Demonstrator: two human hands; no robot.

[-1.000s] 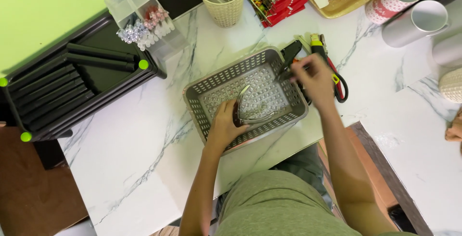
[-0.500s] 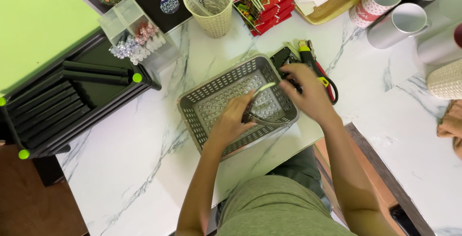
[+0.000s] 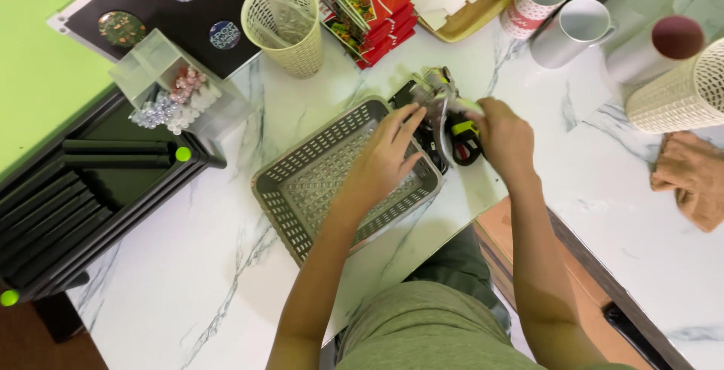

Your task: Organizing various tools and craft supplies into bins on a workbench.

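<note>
- Left hand point(image 3: 388, 160): fingers spread, resting over basket point(image 3: 302, 189) rim.
- Right hand point(image 3: 504, 138): gripping tool point(image 3: 446, 106); a slip could knock the near mugs point(image 3: 577, 30).

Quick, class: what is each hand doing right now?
Left hand: open, fingers spread over the grey basket.
Right hand: closed on a small tool.
</note>
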